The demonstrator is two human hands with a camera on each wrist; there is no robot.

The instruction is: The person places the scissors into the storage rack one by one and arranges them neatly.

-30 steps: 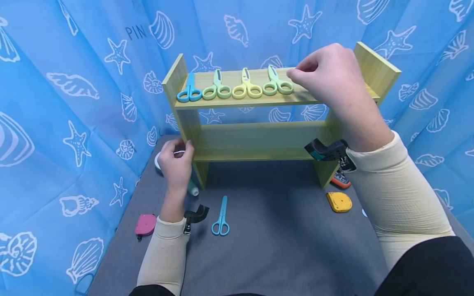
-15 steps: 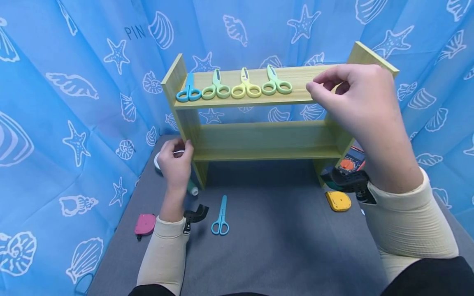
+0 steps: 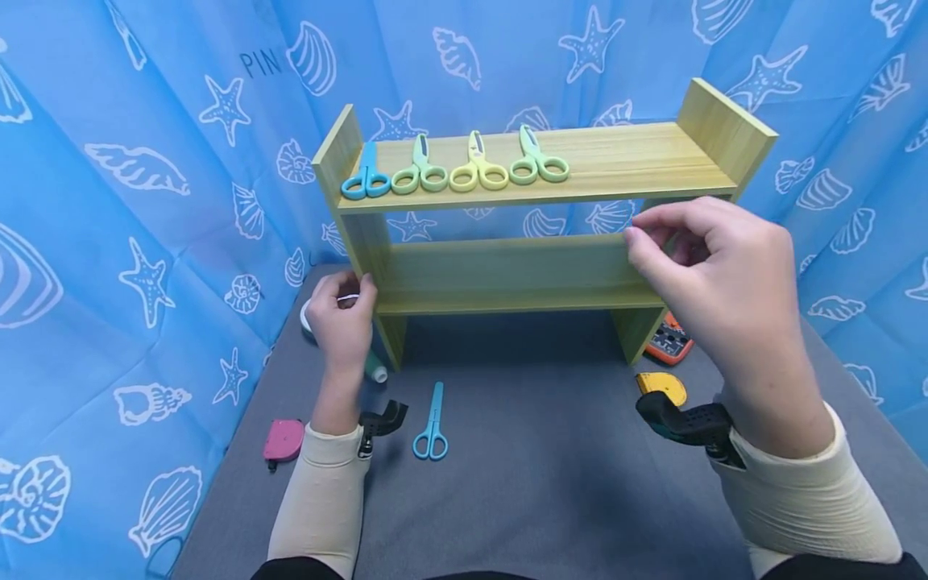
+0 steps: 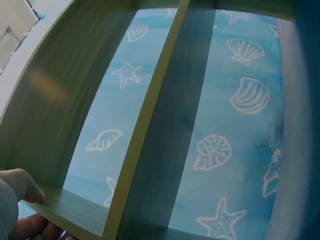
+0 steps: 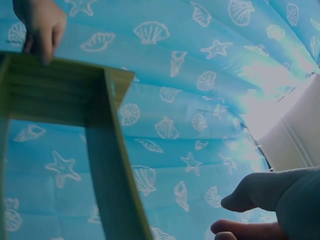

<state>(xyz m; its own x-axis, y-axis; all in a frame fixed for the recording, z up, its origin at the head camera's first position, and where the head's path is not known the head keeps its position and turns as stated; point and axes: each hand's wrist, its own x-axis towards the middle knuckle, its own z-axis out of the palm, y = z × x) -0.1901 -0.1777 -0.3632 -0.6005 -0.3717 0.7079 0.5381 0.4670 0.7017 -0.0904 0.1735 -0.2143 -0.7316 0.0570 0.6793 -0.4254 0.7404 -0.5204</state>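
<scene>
The wooden shelf rack (image 3: 507, 274) stood on the grey worktop (image 3: 536, 483), backed by the blue seashell curtain (image 3: 145, 161). My left hand (image 3: 342, 318) held its left upright near the lower shelf, fingers (image 3: 355, 283) curled round the front edge of the board; in the left wrist view my thumb (image 4: 20, 184) pressed against the end of that board. My right hand (image 3: 714, 274) hung in front of the rack's right end, level with the lower shelf and below the top board. Its fingers (image 3: 652, 234) were bent with thumb and forefinger drawn close together, gripping nothing that I could see; whether the tips touched the wood I could not tell.

On the top shelf lay four pairs of scissors in a row, handles toward me: a blue pair (image 3: 366, 179) at the left, then a green pair (image 3: 419, 171), a yellow pair (image 3: 477, 167) and another green pair (image 3: 536, 161). The right half of that shelf was bare wood.

On the worktop a fifth pair of scissors (image 3: 432, 427), blue, lay just right of my left wrist. A pink tape measure (image 3: 283, 440) sat to the left of that forearm. A yellow tape measure (image 3: 661, 385) lay near the rack's right foot, and an orange multimeter (image 3: 670, 342) just behind it, beside the foot.
</scene>
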